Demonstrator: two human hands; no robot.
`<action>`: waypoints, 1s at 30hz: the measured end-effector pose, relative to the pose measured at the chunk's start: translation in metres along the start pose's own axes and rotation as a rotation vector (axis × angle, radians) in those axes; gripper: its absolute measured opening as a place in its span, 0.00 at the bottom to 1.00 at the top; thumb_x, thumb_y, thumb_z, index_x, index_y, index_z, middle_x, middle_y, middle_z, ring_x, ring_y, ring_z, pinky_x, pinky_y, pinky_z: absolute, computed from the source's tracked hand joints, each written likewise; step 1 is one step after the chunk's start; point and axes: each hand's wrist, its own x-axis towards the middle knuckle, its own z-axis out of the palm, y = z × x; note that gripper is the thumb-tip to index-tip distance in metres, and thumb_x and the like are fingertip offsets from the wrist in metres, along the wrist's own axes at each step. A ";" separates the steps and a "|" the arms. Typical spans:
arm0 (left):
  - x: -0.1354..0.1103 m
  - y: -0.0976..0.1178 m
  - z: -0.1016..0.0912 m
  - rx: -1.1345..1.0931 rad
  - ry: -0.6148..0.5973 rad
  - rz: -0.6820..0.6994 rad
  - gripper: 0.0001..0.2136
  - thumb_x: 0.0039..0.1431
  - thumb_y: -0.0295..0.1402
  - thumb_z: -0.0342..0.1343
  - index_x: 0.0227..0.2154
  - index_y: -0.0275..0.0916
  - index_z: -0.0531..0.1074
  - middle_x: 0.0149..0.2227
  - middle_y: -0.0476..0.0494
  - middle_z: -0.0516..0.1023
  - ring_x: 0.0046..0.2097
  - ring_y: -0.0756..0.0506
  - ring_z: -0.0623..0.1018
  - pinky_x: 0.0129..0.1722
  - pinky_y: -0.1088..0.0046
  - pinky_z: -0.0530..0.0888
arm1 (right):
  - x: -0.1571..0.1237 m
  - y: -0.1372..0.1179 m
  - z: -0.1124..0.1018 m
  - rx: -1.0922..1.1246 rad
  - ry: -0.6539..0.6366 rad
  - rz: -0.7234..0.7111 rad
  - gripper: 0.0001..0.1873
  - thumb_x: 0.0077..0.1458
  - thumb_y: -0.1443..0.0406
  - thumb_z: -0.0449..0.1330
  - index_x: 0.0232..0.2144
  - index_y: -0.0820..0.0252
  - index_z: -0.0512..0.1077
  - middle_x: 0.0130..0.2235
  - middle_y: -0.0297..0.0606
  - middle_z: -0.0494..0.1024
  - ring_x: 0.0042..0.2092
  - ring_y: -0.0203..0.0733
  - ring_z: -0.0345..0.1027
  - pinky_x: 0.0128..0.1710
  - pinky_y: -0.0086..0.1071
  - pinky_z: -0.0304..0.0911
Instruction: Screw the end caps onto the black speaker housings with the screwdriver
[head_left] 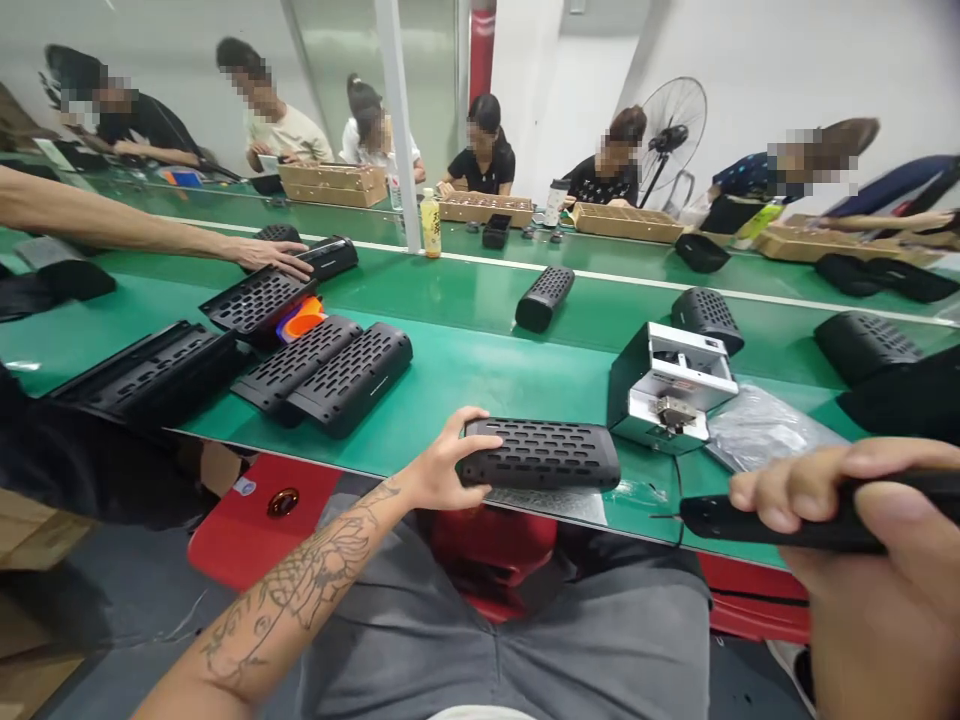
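My left hand (442, 465) grips the left end of a black perforated speaker shell (541, 455), held level at the near edge of the green table (480, 370). My right hand (862, 560), close to the camera at lower right, is closed around a black pen-like tool (757, 520) whose thin tip points left towards the shell. A short gap separates the tip from the shell. Just behind them a grey metal fixture (667, 385) stands on the table.
Several black shells (330, 370) lie at the left, and a co-worker's arm (135, 225) reaches over them. More shells (545, 297) rest further back. A clear bag (765, 425) lies right of the fixture. Several people sit along the far side with cardboard trays (334, 183).
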 end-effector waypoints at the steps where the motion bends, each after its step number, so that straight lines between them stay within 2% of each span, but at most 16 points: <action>1: -0.002 -0.001 0.001 0.010 0.001 0.008 0.37 0.51 0.25 0.73 0.66 0.44 0.73 0.72 0.27 0.62 0.73 0.27 0.73 0.68 0.42 0.79 | 0.003 0.001 0.009 -0.003 -0.045 -0.021 0.09 0.57 0.59 0.77 0.36 0.52 0.82 0.23 0.32 0.74 0.21 0.43 0.67 0.21 0.43 0.73; 4: -0.004 0.001 0.003 0.042 -0.004 0.025 0.38 0.51 0.24 0.71 0.66 0.44 0.70 0.72 0.27 0.59 0.73 0.26 0.71 0.68 0.41 0.80 | 0.012 0.011 0.027 0.028 -0.158 -0.072 0.05 0.60 0.60 0.75 0.37 0.51 0.84 0.23 0.31 0.76 0.20 0.42 0.69 0.21 0.41 0.74; 7: -0.004 0.005 0.004 0.071 -0.001 0.031 0.39 0.50 0.23 0.71 0.66 0.45 0.69 0.72 0.27 0.59 0.74 0.25 0.71 0.67 0.39 0.79 | 0.018 0.026 0.035 0.038 -0.210 -0.048 0.03 0.63 0.62 0.73 0.39 0.52 0.84 0.24 0.32 0.78 0.22 0.42 0.73 0.25 0.41 0.78; 14: -0.004 0.003 0.005 0.077 0.009 0.053 0.41 0.48 0.23 0.72 0.67 0.46 0.68 0.72 0.27 0.60 0.74 0.24 0.70 0.67 0.36 0.79 | 0.024 0.042 0.052 -0.009 -0.279 0.063 0.11 0.63 0.61 0.75 0.33 0.55 0.78 0.24 0.30 0.77 0.22 0.40 0.73 0.27 0.38 0.77; 18: -0.002 0.003 0.003 0.088 -0.009 0.038 0.41 0.49 0.24 0.73 0.68 0.46 0.69 0.71 0.27 0.61 0.73 0.24 0.70 0.68 0.37 0.78 | 0.026 0.040 0.054 0.006 -0.374 0.074 0.13 0.63 0.60 0.76 0.32 0.55 0.76 0.23 0.29 0.75 0.22 0.38 0.71 0.27 0.36 0.77; 23: 0.002 0.002 0.001 0.077 -0.003 0.048 0.39 0.49 0.25 0.73 0.67 0.44 0.71 0.70 0.27 0.63 0.71 0.26 0.72 0.67 0.38 0.79 | 0.029 0.039 0.052 0.030 -0.436 0.083 0.10 0.61 0.63 0.76 0.34 0.54 0.78 0.23 0.28 0.75 0.21 0.37 0.70 0.27 0.37 0.77; 27: 0.003 -0.001 0.001 0.090 -0.007 0.065 0.41 0.48 0.26 0.74 0.67 0.46 0.70 0.70 0.28 0.64 0.71 0.26 0.72 0.67 0.38 0.79 | 0.032 0.044 0.050 0.066 -0.468 0.048 0.09 0.60 0.61 0.78 0.39 0.53 0.82 0.22 0.27 0.75 0.19 0.36 0.67 0.24 0.37 0.75; 30: 0.003 -0.002 0.001 0.107 -0.014 0.083 0.43 0.47 0.27 0.75 0.67 0.47 0.70 0.70 0.28 0.64 0.71 0.25 0.72 0.67 0.37 0.79 | 0.035 0.047 0.049 0.087 -0.525 0.026 0.08 0.60 0.62 0.77 0.38 0.53 0.82 0.21 0.27 0.74 0.17 0.37 0.65 0.21 0.38 0.73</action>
